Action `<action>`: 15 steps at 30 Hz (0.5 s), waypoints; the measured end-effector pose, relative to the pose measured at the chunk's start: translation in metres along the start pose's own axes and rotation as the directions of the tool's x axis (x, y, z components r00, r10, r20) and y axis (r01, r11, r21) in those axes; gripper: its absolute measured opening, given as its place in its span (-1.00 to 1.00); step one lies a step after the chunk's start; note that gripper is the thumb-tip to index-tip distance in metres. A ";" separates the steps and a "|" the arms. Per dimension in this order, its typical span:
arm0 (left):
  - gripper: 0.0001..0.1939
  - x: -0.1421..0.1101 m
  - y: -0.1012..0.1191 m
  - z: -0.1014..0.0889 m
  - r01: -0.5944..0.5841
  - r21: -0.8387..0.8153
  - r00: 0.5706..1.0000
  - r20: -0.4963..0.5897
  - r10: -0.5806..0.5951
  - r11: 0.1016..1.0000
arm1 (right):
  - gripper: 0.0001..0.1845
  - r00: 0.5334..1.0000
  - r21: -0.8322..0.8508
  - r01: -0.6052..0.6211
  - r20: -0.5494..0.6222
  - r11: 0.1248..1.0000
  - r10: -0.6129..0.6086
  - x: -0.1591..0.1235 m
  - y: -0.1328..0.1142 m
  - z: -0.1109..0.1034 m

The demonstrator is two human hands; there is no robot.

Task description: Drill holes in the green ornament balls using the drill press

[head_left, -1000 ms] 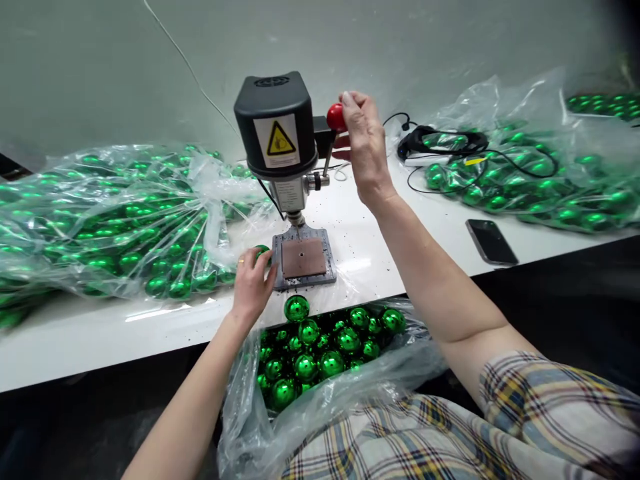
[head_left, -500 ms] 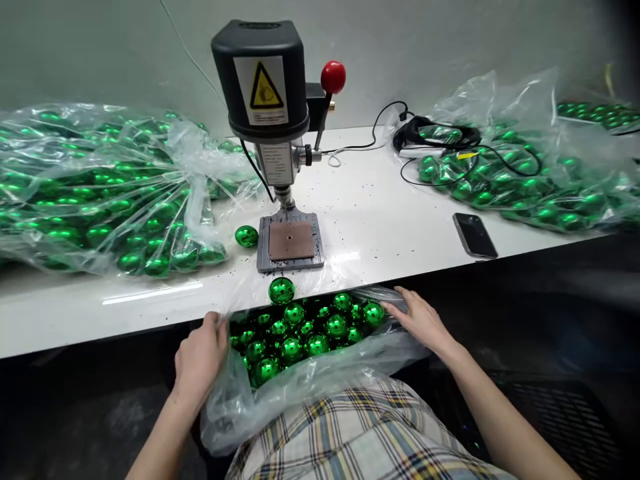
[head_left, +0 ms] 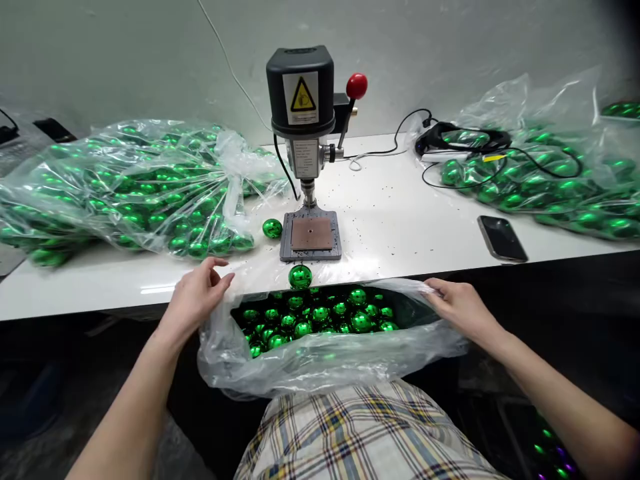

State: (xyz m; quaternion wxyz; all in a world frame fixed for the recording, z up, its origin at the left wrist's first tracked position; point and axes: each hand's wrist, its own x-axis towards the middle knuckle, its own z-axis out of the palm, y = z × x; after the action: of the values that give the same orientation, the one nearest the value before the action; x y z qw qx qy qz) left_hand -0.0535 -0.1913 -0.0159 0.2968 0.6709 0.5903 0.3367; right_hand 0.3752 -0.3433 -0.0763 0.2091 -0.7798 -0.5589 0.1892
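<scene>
In my lap, against the table's front edge, lies a clear plastic bag with its mouth spread wide. Several shiny green baubles fill it. My right hand pinches the bag's rim at the right end. At the left end my left hand is above the rim, its thumb and fingers apart with nothing between them. One green bauble sits at the table edge, just beyond the bag mouth. Another green bauble rests left of the drill press base.
A small drill press with a red-knobbed lever stands on the white table. Full bags of green baubles lie left and right. A phone and black cables are at right.
My left hand has come off the bag rim and lifted, fingers opening. My right hand has moved outward, stretching the mouth wider. The view has shifted left.
</scene>
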 end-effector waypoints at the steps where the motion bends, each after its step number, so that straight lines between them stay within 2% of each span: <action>1: -0.65 -0.011 0.005 -0.001 -0.150 0.106 0.989 0.029 0.148 0.983 | -0.63 1.000 -0.097 0.003 0.020 0.995 -0.001 0.000 -0.001 -0.001; 2: -0.58 -0.025 0.010 -0.001 -0.299 0.180 0.951 0.140 0.277 0.937 | -0.64 0.999 -0.202 0.002 0.038 0.979 0.006 0.000 -0.001 -0.003; 3: -0.52 -0.040 0.012 0.000 -0.430 0.200 0.880 0.310 0.360 0.880 | -0.65 0.998 -0.299 -0.007 0.051 0.954 0.024 0.001 0.001 -0.005; 4: -0.45 -0.056 0.012 0.002 -0.518 0.175 0.781 0.496 0.380 0.837 | -0.65 0.997 -0.376 -0.024 0.055 0.926 0.048 0.002 0.002 -0.008; 5: -0.39 -0.071 0.009 0.003 -0.567 0.141 0.670 0.652 0.355 0.812 | -0.65 0.996 -0.443 -0.040 0.058 0.896 0.074 0.003 0.003 -0.012; 6: -0.39 -0.084 0.003 0.003 -0.586 0.130 0.582 0.754 0.304 0.799 | -0.64 0.993 -0.494 -0.050 0.066 0.868 0.094 0.005 0.004 -0.016; 7: -0.50 -0.095 -0.004 0.002 -0.594 0.148 0.530 0.811 0.247 0.791 | -0.63 0.992 -0.522 -0.035 0.088 0.852 0.094 0.007 0.002 -0.019; 8: -0.68 -0.103 -0.012 0.000 -0.600 0.178 0.509 0.837 0.201 0.780 | -0.61 0.991 -0.524 0.010 0.120 0.852 0.062 0.009 -0.001 -0.022; 9: -0.81 -0.108 -0.019 -0.004 -0.606 0.209 0.512 0.841 0.174 0.768 | -0.56 0.988 -0.503 0.081 0.157 0.860 -0.002 0.013 -0.008 -0.023; 11: -0.78 -0.110 -0.026 -0.014 -0.627 0.242 0.534 0.826 0.182 0.740 | -0.37 0.955 -0.399 0.278 0.209 0.874 -0.209 0.022 -0.031 -0.020; 13: -0.76 -0.108 -0.023 -0.023 -0.665 0.243 0.551 0.798 0.243 0.706 | -0.20 0.894 -0.299 0.439 0.238 0.847 -0.380 0.035 -0.067 -0.005; 15: -0.77 -0.106 -0.014 -0.029 -0.704 0.257 0.557 0.778 0.290 0.662 | -0.20 0.834 -0.187 0.533 0.281 0.825 -0.475 0.049 -0.108 0.019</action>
State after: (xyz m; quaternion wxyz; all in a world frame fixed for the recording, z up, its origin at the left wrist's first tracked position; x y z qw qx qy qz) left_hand -0.0932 -0.2945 -0.0204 0.1730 0.9430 0.2810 -0.0429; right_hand 0.2942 -0.2639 -0.0373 0.0847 -0.5973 -0.7854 0.1385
